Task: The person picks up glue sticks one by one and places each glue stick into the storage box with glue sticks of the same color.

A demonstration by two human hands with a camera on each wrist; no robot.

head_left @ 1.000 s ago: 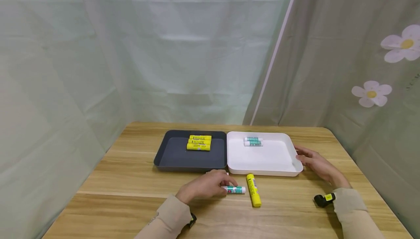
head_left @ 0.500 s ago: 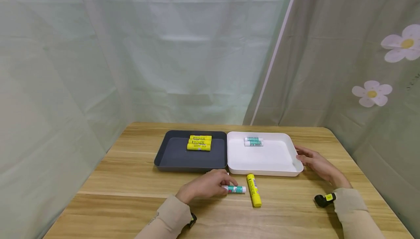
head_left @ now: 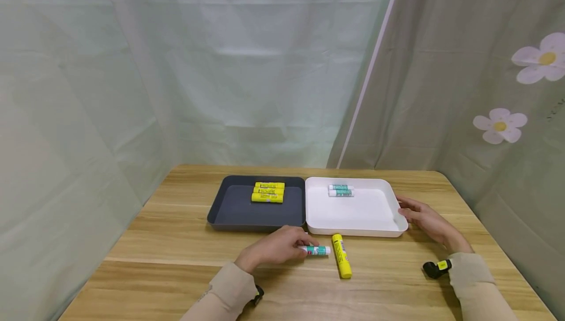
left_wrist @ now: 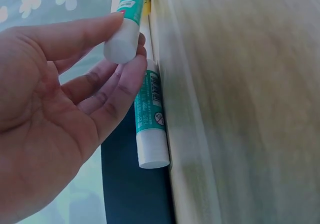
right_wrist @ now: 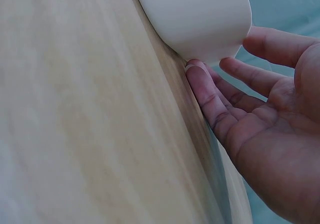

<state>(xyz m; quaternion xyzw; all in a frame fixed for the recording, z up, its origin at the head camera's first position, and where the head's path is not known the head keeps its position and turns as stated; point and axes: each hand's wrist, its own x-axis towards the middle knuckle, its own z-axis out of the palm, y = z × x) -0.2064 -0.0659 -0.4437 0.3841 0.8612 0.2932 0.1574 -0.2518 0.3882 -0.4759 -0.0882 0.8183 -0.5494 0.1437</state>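
The white tray [head_left: 353, 217] was touched at its right end by the right hand [head_left: 427, 218] — fingers loosely extended. By the left hand [head_left: 282, 245], a green-and-white glue stick [head_left: 319, 251] was pinched between thumb and fingers — near a yellow glue stick [head_left: 342, 256].

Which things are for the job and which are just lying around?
Seem part of the job: green-and-white tubes, yellow tubes, dark tray, white tray, left hand, right hand.
Seem just around: wooden table, flowery curtain, black wrist device.
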